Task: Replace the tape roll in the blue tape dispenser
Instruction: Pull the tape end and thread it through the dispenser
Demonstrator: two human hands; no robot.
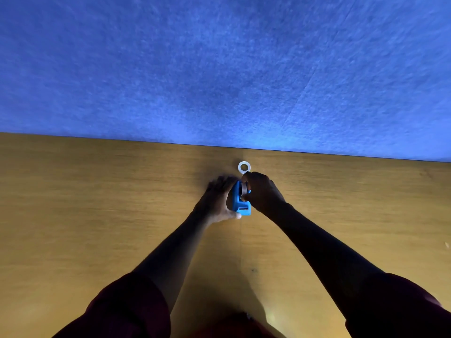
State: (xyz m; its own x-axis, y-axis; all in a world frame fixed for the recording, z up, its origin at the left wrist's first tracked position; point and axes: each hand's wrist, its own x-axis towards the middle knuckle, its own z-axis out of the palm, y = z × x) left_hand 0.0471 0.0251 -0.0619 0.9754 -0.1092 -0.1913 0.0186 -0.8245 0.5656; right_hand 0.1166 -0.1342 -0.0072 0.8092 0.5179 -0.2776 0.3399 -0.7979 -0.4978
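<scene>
The blue tape dispenser [240, 201] stands on the wooden table [97, 203] near its far edge. My left hand [218, 200] wraps around the dispenser's left side and holds it. My right hand [262, 191] comes in from the right, its fingers closed on the roll [242, 189] that sits in the dispenser's top. How much of that roll is seated is hidden by the fingers. A white tape roll [243, 167] lies flat on the table just beyond the dispenser.
A blue felt-like wall panel [219, 69] rises right behind the table's far edge. Both my forearms reach in from the bottom, with dark red sleeves at the elbows.
</scene>
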